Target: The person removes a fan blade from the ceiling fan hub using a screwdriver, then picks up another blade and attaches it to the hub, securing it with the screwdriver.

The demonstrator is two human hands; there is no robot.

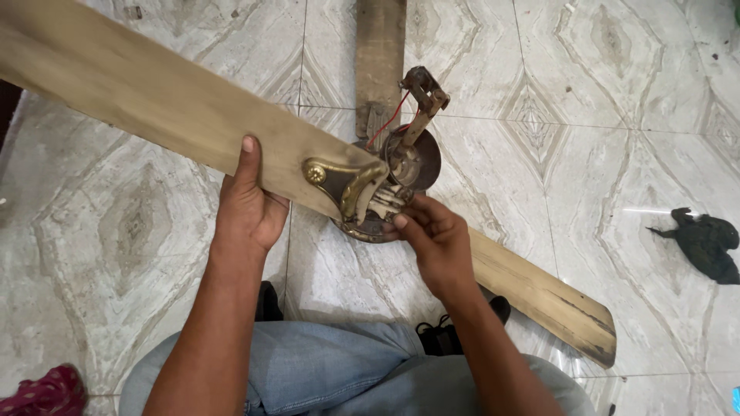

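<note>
From the head camera, an old ceiling fan [401,166] sits low over a marble tile floor [586,154], just in front of the person's knees in blue jeans [339,370]. The left hand [248,208] grips the near edge of a long dusty blade [146,100], thumb on top and fingers curled under it. The right hand [433,239] is pinched narrow at the fan's hub, fingertips on the pale parts beside the brass blade bracket [343,181]; what exactly they hold is hard to tell. A red wire [389,115] runs up to the rusty stem [422,96]. A second blade [539,296] stretches to the right, a third [380,54] points away. A dark rag [705,243] lies on the floor, well apart.
</note>
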